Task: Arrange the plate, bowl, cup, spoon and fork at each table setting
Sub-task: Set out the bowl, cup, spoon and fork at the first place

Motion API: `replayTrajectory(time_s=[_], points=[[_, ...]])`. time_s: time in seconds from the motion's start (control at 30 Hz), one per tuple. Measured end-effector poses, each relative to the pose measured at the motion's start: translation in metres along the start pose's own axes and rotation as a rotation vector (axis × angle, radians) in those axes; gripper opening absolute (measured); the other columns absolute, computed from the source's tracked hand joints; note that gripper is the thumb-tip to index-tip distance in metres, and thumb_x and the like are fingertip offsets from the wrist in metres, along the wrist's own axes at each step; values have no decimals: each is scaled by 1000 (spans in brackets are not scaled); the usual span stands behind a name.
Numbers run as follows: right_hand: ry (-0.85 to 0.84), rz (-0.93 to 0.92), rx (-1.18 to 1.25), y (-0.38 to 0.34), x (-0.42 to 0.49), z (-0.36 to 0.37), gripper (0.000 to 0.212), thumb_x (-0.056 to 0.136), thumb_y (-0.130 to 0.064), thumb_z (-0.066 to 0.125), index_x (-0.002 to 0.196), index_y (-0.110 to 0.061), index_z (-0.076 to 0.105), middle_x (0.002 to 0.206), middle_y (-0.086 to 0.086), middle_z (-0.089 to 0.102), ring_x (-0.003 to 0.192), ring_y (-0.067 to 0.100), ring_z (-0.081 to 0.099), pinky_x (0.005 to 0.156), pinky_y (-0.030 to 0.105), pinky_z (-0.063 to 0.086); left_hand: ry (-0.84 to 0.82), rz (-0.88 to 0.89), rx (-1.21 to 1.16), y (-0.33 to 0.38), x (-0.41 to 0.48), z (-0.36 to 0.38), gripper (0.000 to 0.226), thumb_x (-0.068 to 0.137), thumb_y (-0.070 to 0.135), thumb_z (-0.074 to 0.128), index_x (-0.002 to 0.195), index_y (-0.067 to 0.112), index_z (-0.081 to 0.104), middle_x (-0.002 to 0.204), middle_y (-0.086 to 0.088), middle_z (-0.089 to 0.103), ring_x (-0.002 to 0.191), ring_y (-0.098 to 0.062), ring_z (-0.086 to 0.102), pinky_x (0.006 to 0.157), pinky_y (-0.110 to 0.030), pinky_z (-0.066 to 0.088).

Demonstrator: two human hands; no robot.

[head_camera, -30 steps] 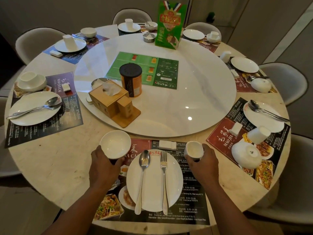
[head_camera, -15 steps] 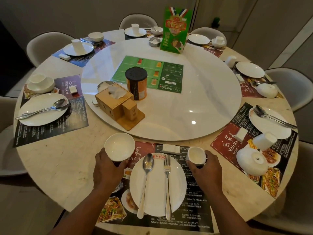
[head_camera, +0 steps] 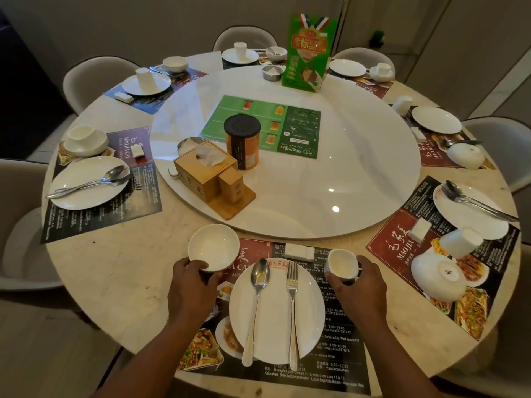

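- Left hand: grip wrapped on the near rim of the bowl. Bowl sits upright just beyond the grip, at the top-left corner of the placemat.
- Right hand: grip closed round the cup, mouth tilted toward the camera. Cup is inside the grip, top-right of the plate.
- Between the two grips: plate with spoon and fork lying parallel on it, handles toward the person.
- Likely step: final seating of bowl and cup. Set the cup upright before letting go; keep the bowl level, clear of the plate rim; match both to the plate's far edge, then release.
- Can't tell whether either base touches the tabletop; fingers hide both.
- Cup handle, if any, is covered by the right grip.
- Small white packet beyond the plate: too small to identify.
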State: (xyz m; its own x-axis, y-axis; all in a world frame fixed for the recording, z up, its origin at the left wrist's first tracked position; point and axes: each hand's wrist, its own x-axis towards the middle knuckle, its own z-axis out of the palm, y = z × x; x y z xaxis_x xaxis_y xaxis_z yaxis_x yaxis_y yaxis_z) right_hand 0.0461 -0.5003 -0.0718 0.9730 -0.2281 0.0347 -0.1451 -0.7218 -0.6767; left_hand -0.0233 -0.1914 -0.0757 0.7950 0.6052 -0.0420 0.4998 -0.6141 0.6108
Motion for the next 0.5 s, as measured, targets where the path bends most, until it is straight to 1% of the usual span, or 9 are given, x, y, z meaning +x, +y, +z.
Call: replayTrajectory(time_s=[0.1,0.33,0.5], points=[[0,5,4,0,0,1,67,70,-40,87,125,-20,56,118,1,59,106,19,57,85,39,54,-2,2,8,-3,-2,1,40,78,31,80,111,12,66,131,-12,55,106,-29,63,83,-37,55],[-5,14,-5,-2,0,-1,68,71,-40,87,127,-19,55,119,1,60,106,19,57,85,37,54,5,18,-9,-6,-3,2,41,77,31,81,110,12,67,130,-12,54,106,-30,63,82,-36,55],[-11,10,-14,-2,0,-1,65,71,-42,86,125,-20,56,115,0,59,104,18,58,85,41,55,-9,13,-15,-9,-1,3,42,76,31,81,111,12,66,130,-12,54,105,-30,63,81,-38,56]])
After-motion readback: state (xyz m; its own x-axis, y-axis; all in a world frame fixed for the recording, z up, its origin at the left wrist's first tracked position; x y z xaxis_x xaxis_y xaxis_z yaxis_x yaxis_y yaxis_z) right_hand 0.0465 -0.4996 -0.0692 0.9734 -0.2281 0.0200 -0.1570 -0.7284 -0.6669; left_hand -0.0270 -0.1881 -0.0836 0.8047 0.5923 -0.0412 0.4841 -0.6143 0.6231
